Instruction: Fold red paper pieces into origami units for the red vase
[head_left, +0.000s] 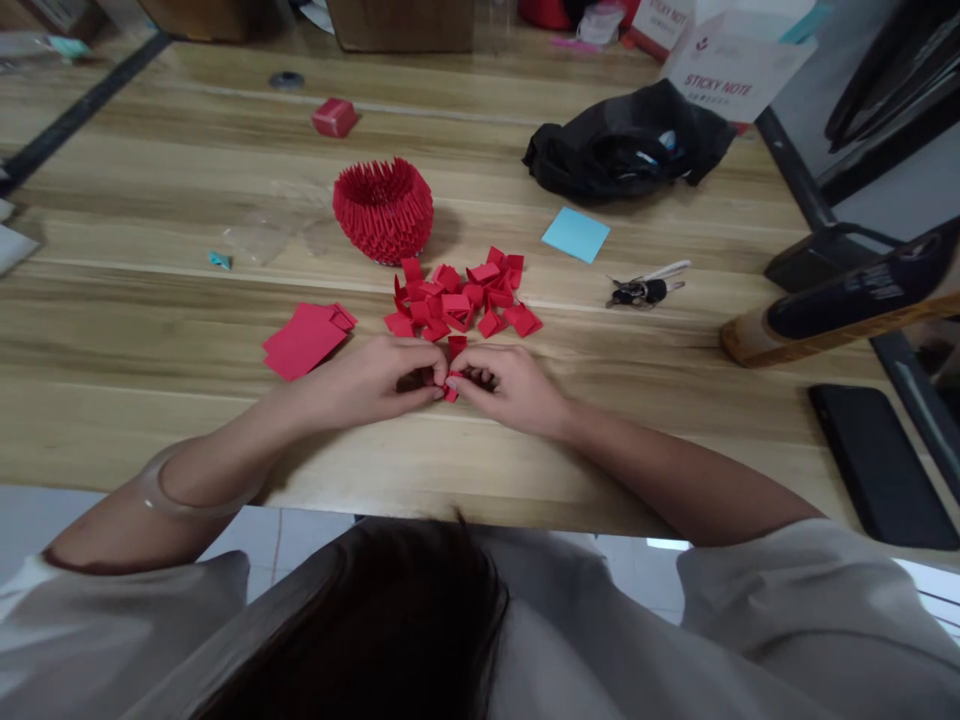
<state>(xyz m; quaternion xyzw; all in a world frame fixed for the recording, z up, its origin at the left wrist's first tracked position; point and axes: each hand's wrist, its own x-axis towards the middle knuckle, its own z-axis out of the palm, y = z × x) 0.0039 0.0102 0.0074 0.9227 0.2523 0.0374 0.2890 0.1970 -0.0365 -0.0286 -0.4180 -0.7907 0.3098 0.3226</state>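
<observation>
The left hand and right hand pinched a small red paper piece in a two-sided grip over the bench, apparently to steady it, though its shape was mostly hidden. Folded red pieces lay just beyond, likely for easy reach.

A crumpled black bag lies on the table. Behind it, to the right, stands a sticky note box; behind it, to the left, a cardboard box. In front of the bag lies a blue paper square. Well to the bag's front right lies a phone.
</observation>
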